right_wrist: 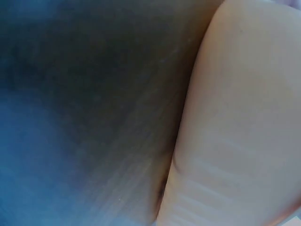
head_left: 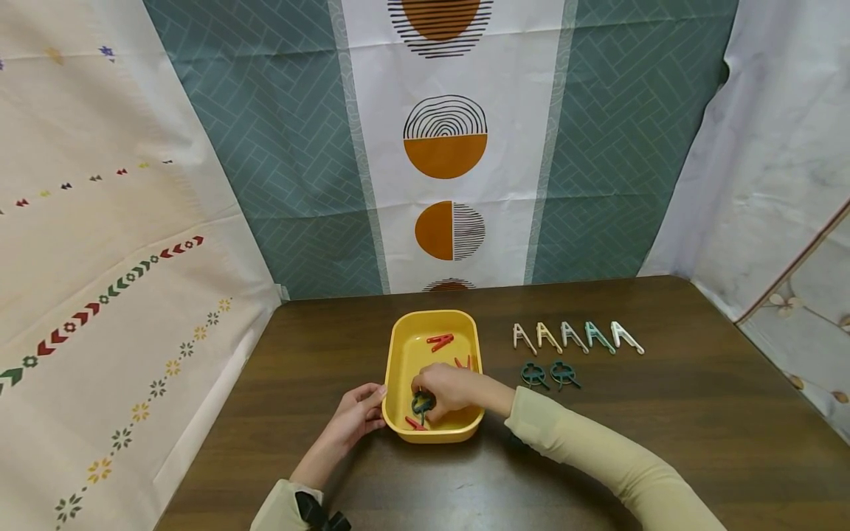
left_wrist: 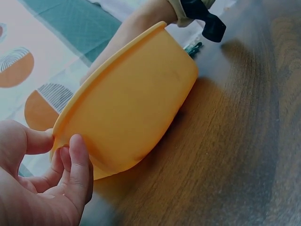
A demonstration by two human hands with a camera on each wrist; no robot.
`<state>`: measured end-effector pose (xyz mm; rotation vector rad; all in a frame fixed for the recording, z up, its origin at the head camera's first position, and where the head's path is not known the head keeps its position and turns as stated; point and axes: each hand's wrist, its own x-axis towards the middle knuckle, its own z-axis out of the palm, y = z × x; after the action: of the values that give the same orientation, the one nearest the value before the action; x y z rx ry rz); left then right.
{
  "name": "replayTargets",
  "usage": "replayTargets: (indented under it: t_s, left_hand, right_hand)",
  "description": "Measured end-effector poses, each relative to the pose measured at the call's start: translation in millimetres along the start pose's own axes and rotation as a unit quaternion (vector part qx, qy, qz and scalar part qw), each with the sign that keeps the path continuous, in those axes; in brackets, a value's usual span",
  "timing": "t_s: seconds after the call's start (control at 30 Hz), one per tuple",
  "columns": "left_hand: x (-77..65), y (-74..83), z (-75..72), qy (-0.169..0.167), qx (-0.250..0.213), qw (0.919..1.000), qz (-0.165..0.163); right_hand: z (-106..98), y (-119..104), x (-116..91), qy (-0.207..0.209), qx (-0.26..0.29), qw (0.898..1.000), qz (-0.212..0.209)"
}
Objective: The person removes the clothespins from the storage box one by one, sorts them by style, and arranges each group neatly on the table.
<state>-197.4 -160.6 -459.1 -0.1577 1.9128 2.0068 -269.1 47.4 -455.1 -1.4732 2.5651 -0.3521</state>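
A yellow plastic tub (head_left: 434, 318) stands on the table. My left hand (head_left: 358, 414) pinches its left rim, the thumb at the edge and the fingers against the outer wall (left_wrist: 127, 103) in the left wrist view. My right hand (head_left: 450, 389) reaches down into the tub and grips a dark green round clip (head_left: 422, 402) near the front end. Red clothespins (head_left: 440, 341) lie on the tub's floor, some partly covered by the hand. In the right wrist view, bare skin of the right hand or forearm (right_wrist: 235, 122) fills the right side; its fingers are hidden there.
Right of the tub, several spread clothespins (head_left: 573, 337) in white, yellow and teal form a row on the brown table (head_left: 664, 413). Two dark green round clips (head_left: 548, 375) lie just below that row. A patterned cloth (head_left: 458, 147) hangs behind the table's back edge.
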Motion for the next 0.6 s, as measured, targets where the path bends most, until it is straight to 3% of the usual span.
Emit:
replayTargets:
  t_s: [0.3,0.6]
  left_hand:
    - [9.4,-13.3,-3.1,0.02,-0.006,0.9998,0.006]
    - [-3.3,2.9,2.2,0.002,0.002,1.0,-0.001]
  right_hand:
    - [-4.0,2.9,-3.3,0.047,0.053,0.997,-0.008]
    - [-12.3,4.3,-9.1,0.078,0.088,0.993,0.005]
